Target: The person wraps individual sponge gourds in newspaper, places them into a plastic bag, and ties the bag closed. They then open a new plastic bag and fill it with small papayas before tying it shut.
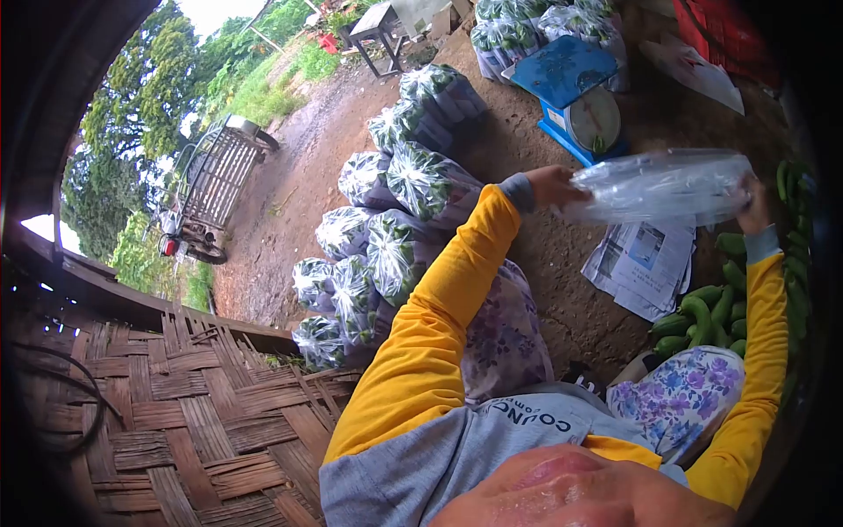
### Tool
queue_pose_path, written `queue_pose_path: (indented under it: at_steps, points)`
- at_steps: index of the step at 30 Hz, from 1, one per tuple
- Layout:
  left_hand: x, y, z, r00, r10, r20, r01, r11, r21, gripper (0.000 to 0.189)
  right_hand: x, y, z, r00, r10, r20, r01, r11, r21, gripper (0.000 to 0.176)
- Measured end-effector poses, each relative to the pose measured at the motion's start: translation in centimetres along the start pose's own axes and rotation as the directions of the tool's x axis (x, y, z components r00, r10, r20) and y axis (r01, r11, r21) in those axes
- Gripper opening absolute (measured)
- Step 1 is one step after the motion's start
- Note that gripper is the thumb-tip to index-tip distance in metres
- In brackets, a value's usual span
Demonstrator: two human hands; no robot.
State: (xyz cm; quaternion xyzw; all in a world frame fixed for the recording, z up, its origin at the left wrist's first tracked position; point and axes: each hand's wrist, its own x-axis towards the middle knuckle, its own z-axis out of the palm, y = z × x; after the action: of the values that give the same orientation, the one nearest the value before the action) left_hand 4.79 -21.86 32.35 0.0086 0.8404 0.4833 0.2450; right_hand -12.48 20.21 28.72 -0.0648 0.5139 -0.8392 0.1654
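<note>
Stretched sideways between my two hands is a clear plastic bag (659, 186), smeared by motion. My left hand (555, 188) is closed on its left end. At the other end, my right hand (752, 207) grips the bag too, its fingers partly blurred. Folded newspaper sheets (637, 268) lie on the ground just below the bag. Long green vegetables, looking like cucumbers or gourds (702, 312), are heaped near my right forearm. A blue dial scale (575, 97) stands on the ground beyond the bag.
Several packed clear bags of green produce (391, 250) stand in rows to the left, with more bags (509, 39) behind the scale. A woven bamboo panel (202, 422) is at lower left. Outside stands a motorbike with a slatted cargo carrier (215, 176). A small table (373, 31) stands farther back.
</note>
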Motion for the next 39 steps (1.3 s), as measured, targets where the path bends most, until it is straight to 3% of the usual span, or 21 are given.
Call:
queue_pose_path:
  at_steps: [2,4,6,7,9,10,11,13,14,15,18,19,22,26,28,29,30,33,36,38,39]
  points:
    - [1.8,-2.3,-1.1,0.974,0.121,-0.192,-0.192,0.89,-0.413,0.041,-2.1,-2.3,3.5,0.989,-0.086,0.116,0.097,0.991,-0.087,0.016]
    - [0.2,-0.8,-2.4,0.913,0.206,-0.351,-0.403,0.337,-0.851,0.032,-3.9,-3.0,6.1,0.936,0.029,0.352,0.12,0.911,-0.395,0.018]
    - [-0.8,0.5,-2.7,0.914,0.145,-0.379,-0.401,0.18,-0.898,0.027,-4.7,-2.3,8.0,0.811,0.141,0.567,0.37,0.628,-0.685,0.022]
    - [-1.2,0.8,-2.8,0.914,0.11,-0.391,-0.401,0.098,-0.911,0.026,-4.4,-2.0,7.9,0.834,0.226,0.504,0.312,0.56,-0.768,0.025]
    - [1.3,-2.8,-3.2,0.795,0.592,-0.132,-0.18,0.022,-0.983,0.028,-1.2,-0.8,4.3,0.943,0.152,0.296,0.195,0.468,-0.862,0.026]
    - [2.2,-4.1,-3.2,0.622,0.783,-0.014,-0.058,0.028,-0.998,0.03,0.3,0.2,1.9,0.976,0.107,0.188,0.127,0.421,-0.898,0.027]
    - [0.1,-2.3,-2.2,0.863,0.506,-0.005,-0.245,0.408,-0.879,0.031,1.2,1.9,-0.1,0.987,-0.126,0.101,0.155,0.574,-0.804,0.023]
    - [-2.0,2.0,0.8,0.943,0.327,-0.056,-0.332,0.937,-0.108,0.032,0.4,1.2,0.6,1.0,-0.006,-0.016,0.0,0.94,-0.342,0.019]
    - [-2.3,3.0,1.4,0.953,0.268,-0.143,-0.203,0.911,0.358,0.032,0.1,0.9,1.0,0.996,0.075,-0.043,-0.077,0.996,-0.046,0.017]
    - [0.9,-1.5,1.5,0.825,0.521,-0.219,-0.295,0.727,0.62,0.032,0.1,0.6,1.0,0.999,0.05,-0.017,-0.05,0.999,0.008,0.018]
    - [2.4,-2.0,-0.6,0.889,0.044,-0.457,-0.042,0.999,0.014,0.023,-1.7,-2.6,3.5,0.908,0.153,0.389,-0.142,0.988,-0.059,0.025]
    - [4.4,-5.4,-2.0,0.79,0.199,-0.58,-0.324,0.938,-0.12,0.023,-3.7,-2.2,6.7,0.958,-0.021,0.286,0.099,0.96,-0.262,0.025]
    - [0.8,-0.5,-3.3,0.773,-0.039,-0.633,-0.607,0.243,-0.757,0.012,-6.8,-1.7,11.5,0.867,0.121,0.484,0.213,0.787,-0.579,0.02]
    - [0.7,-2.1,-3.0,0.875,0.089,-0.476,-0.484,0.183,-0.856,0.017,-1.7,2.8,5.7,0.945,0.18,0.274,0.177,0.423,-0.889,0.015]
    - [-1.9,-0.3,-1.6,0.954,0.018,-0.298,-0.286,0.34,-0.896,0.018,-0.2,3.7,3.1,0.987,0.123,0.105,0.011,0.597,-0.802,0.01]
    - [-2.2,-0.4,-1.5,0.944,0.281,-0.175,-0.329,0.733,-0.596,0.022,0.1,3.9,2.1,0.995,0.096,0.0,-0.07,0.727,-0.684,0.009]
    - [-2.6,-0.6,-1.3,0.854,0.519,-0.038,-0.519,0.841,-0.152,0.028,0.5,4.0,1.1,0.99,0.086,-0.108,-0.131,0.835,-0.535,0.008]
    - [-2.4,1.6,1.2,0.968,0.14,0.209,-0.136,0.99,-0.034,0.034,1.1,2.9,0.3,0.998,0.007,-0.068,-0.007,1.0,-0.005,0.012]
    - [-0.2,-0.3,1.4,0.991,-0.024,0.134,0.005,0.99,0.139,0.035,2.4,0.7,-2.4,0.994,0.036,0.107,-0.04,0.999,0.037,0.019]
    - [0.9,-1.2,-0.5,0.997,-0.004,0.075,-0.005,0.994,0.112,0.032,-2.9,-0.4,2.7,0.755,-0.544,0.366,0.639,0.484,-0.597,0.024]
    - [2.2,-2.9,-1.3,0.996,0.073,-0.045,-0.08,0.981,-0.178,0.027,-5.7,-3.8,6.8,0.922,-0.264,0.282,0.377,0.774,-0.508,0.025]
